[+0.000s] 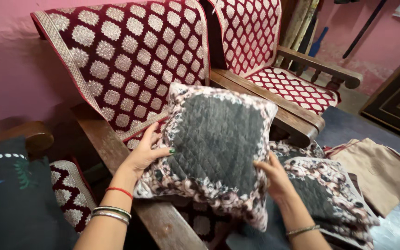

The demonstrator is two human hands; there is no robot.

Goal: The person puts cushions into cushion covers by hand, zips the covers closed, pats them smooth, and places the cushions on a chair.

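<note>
Head | grey quilted cushion (218, 139) between hands | fingers (150, 134) clasp its opposite edges

Pink walls (10, 69), wooden chairs (302, 125) w/ maroon patterned covers (126, 60), dark cabinet (399, 102), grey-blue floor (348, 127).

Cushion (216, 139): quilted matt grey cloth, floral border. Armrest (163, 217): worn wood. Bangles (112, 213): shiny metal.

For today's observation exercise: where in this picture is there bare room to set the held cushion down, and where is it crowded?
Free: the patterned chair seat between its wooden armrests, and the floor before it. Crowded: below the grey quilted cushion, held by left hand and right hand, lie another cushion and folded beige cloth.
</note>
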